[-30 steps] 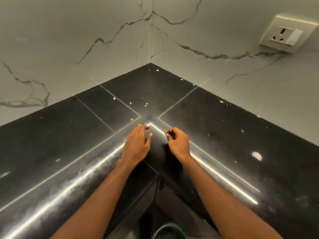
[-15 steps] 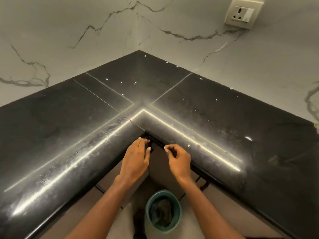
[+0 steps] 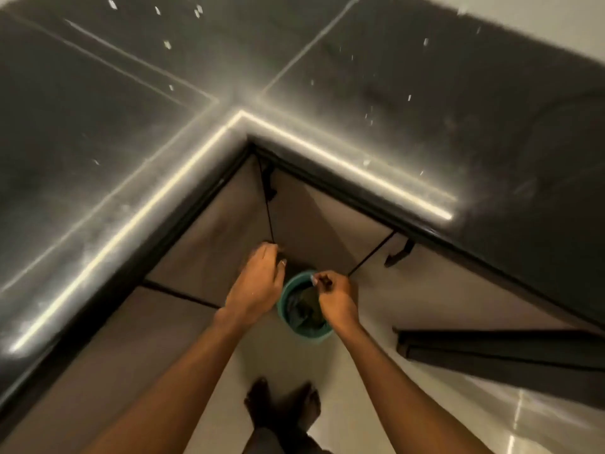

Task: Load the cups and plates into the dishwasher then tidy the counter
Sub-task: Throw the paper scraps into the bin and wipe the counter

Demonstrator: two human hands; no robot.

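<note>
The black stone corner counter (image 3: 98,109) fills the top of the view, with small white crumbs (image 3: 167,44) scattered on it. Below its inner corner a green bin (image 3: 281,309) stands on the floor with dark waste inside. My left hand (image 3: 258,286) hovers over the bin's left rim, cupped with the fingers together and its palm hidden. My right hand (image 3: 337,298) is above the bin's right side, fingertips pinched together. I cannot tell whether either hand holds crumbs. No cups or plates are in view.
Beige cabinet doors (image 3: 209,244) meet in the corner under the counter, with a dark handle (image 3: 397,253) on the right one. A dark flat panel (image 3: 491,352) juts out low on the right. My bare feet (image 3: 281,404) stand on the pale floor behind the bin.
Both hands have come off the counter's edge and dropped to just above the bin. The view has tilted down from the wall and socket to the floor.
</note>
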